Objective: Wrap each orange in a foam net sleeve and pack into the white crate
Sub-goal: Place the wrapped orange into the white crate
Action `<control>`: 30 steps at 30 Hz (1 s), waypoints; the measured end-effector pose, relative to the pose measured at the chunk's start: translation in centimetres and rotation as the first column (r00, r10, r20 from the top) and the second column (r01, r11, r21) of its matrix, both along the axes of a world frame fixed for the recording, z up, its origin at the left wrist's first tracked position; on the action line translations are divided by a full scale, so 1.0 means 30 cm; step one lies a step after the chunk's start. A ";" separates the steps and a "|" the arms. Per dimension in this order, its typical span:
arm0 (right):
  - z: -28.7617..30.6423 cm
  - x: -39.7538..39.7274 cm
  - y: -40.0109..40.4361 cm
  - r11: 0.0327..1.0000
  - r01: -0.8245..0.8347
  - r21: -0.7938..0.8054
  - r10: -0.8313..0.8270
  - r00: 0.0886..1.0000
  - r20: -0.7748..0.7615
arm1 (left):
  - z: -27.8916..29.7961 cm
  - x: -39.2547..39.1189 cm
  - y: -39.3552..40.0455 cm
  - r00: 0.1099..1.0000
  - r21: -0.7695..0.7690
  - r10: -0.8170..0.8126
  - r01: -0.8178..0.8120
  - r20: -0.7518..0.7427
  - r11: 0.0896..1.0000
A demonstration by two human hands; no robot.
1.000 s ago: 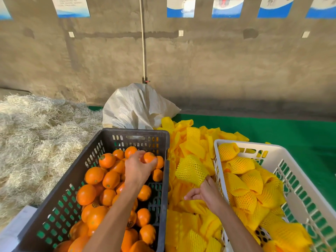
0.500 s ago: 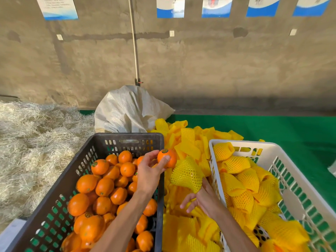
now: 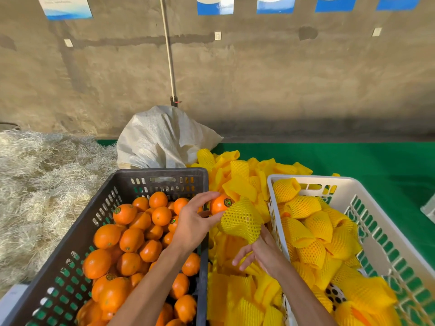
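Head view: I worry the foam net sleeve [image 3: 242, 220] could slip or bunch as my left hand [image 3: 195, 222], pinching the orange [image 3: 217, 204], feeds it beside the white crate [image 3: 386, 252]; my right hand [image 3: 261, 251] grips the sleeve's bottom, fingers splayed. Green mat [image 3: 353, 158] underneath, concrete wall [image 3: 259, 78] behind.

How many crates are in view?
2: a dark crate of bare oranges on the left, and a white crate of netted oranges on the right. None appears hidden.

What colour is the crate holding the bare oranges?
Dark grey, nearly black crate, seen in the head view.
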State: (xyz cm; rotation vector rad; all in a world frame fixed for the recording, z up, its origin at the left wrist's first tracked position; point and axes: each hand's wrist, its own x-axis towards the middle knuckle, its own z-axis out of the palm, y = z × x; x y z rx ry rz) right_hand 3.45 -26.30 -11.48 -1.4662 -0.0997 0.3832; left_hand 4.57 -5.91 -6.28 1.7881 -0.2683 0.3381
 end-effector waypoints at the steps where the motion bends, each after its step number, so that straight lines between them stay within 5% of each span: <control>1: 0.005 0.000 0.005 1.000 -0.002 -0.011 0.001 1.000 -0.013 | 0.002 -0.002 0.005 1.000 -0.048 -0.020 0.019 -0.024 0.999; 11: 0.047 -0.012 -0.010 0.974 -0.178 0.142 0.191 0.977 -0.090 | 0.006 -0.027 -0.004 0.974 -0.152 -0.187 0.167 -0.130 0.974; 16: 0.047 0.019 -0.015 0.952 -0.061 0.299 0.105 0.986 -0.131 | 0.026 -0.050 -0.046 0.945 -0.205 -0.222 0.174 -0.241 0.963; 22: 0.019 0.048 -0.012 0.898 0.166 0.407 -0.103 0.980 -0.171 | 0.013 -0.057 -0.102 0.940 0.100 -0.270 0.296 -0.209 0.950; 30: 0.033 0.049 -0.017 0.837 0.199 0.510 -0.121 0.976 -0.182 | 0.035 -0.063 -0.106 0.906 -0.287 -0.307 0.224 -0.291 0.931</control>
